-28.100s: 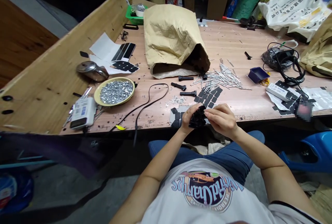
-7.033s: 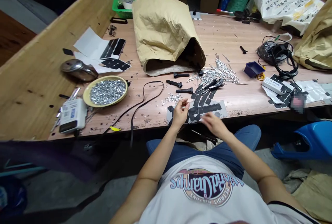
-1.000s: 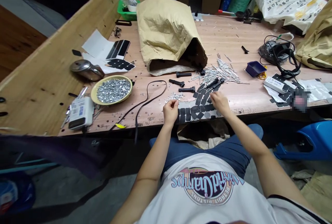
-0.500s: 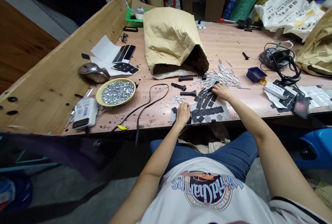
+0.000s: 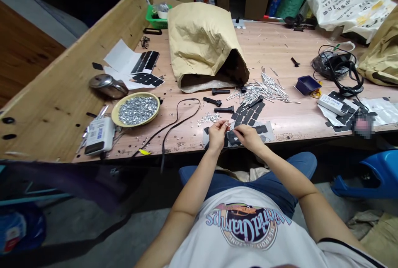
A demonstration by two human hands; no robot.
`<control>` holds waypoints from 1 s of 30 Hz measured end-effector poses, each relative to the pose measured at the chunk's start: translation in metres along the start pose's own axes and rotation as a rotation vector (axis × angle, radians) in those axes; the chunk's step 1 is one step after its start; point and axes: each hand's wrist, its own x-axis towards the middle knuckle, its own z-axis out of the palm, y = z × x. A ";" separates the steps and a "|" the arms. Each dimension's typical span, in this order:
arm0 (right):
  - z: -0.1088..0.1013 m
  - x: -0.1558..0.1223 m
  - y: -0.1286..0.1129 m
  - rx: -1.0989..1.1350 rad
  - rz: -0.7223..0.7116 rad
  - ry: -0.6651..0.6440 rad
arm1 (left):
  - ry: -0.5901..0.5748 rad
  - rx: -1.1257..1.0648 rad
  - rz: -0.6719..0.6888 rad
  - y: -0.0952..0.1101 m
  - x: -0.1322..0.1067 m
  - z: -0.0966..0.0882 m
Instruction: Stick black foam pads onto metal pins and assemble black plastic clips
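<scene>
At the near edge of the workbench (image 5: 267, 48), left hand (image 5: 218, 135) and right hand (image 5: 249, 137) meet on a thin pale piece (image 5: 230, 126)

On the far left of my remote view, I see a wooden side board (image 5: 71, 77) slanting along the workbench. Near it lie a white printed box (image 5: 100, 135) and a yellow dish (image 5: 114, 117) heaped with small shiny metal pieces (image 5: 138, 109); a polished metal container (image 5: 107, 85) sits just behind the dish. To the right, I follow a black strap (image 5: 163, 150) that loops over the surface and drops past the front edge. Behind it, a brown paper sack (image 5: 202, 40) lies with its mouth gaping toward the person. Just in front of that I count three black plastic parts (image 5: 224, 110), with small washers (image 5: 209, 119) scattered beside the nearest.

In the middle, I have the left hand with its fingertips pinched on one end of the thin pale piece, and next to it the right hand, fingers curled, pinching the other end. The piece sits between them, over a grey sheet (image 5: 270, 128) bearing black rounded squares; it is too small for me to identify. Beyond the right hand, thin metal rods (image 5: 269, 90) lie in a loose pile. Farther right I pick out a dark blue tray (image 5: 301, 88), a black strapped headset (image 5: 347, 88) and, at the back, a white printed plastic bag (image 5: 348, 7).
</scene>
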 end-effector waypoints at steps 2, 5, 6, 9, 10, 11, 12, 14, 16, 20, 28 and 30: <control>-0.002 0.000 -0.002 -0.015 0.030 -0.005 | 0.010 -0.001 0.027 -0.001 -0.004 0.002; -0.006 0.001 -0.004 -0.026 0.048 -0.004 | 0.028 -0.005 0.051 -0.002 -0.006 0.003; -0.007 0.000 -0.004 -0.028 0.050 -0.005 | 0.036 0.002 0.062 -0.002 -0.007 0.003; -0.007 -0.001 -0.006 -0.028 0.070 -0.002 | 0.051 0.030 0.114 -0.001 -0.008 0.002; -0.006 -0.001 -0.006 -0.025 0.075 0.002 | 0.052 0.036 0.134 -0.001 -0.009 0.002; -0.006 -0.002 -0.006 -0.021 0.078 0.007 | 0.052 0.038 0.152 0.000 -0.009 0.003; -0.005 -0.002 -0.006 -0.014 0.078 0.013 | 0.052 0.037 0.168 0.000 -0.010 0.003; -0.003 -0.002 -0.005 0.003 0.074 0.028 | 0.058 0.023 0.196 0.000 -0.011 0.003; -0.001 -0.002 -0.003 0.031 0.067 0.046 | 0.068 0.004 0.216 0.000 -0.011 0.003; 0.001 -0.003 -0.001 0.148 0.058 0.080 | 0.063 -0.052 0.203 0.001 -0.008 0.000; 0.000 -0.006 0.004 0.696 0.220 -0.100 | -0.144 -0.151 0.112 0.011 -0.007 -0.008; 0.000 -0.007 0.005 0.710 0.233 -0.052 | -0.167 -0.143 0.107 0.011 -0.009 -0.008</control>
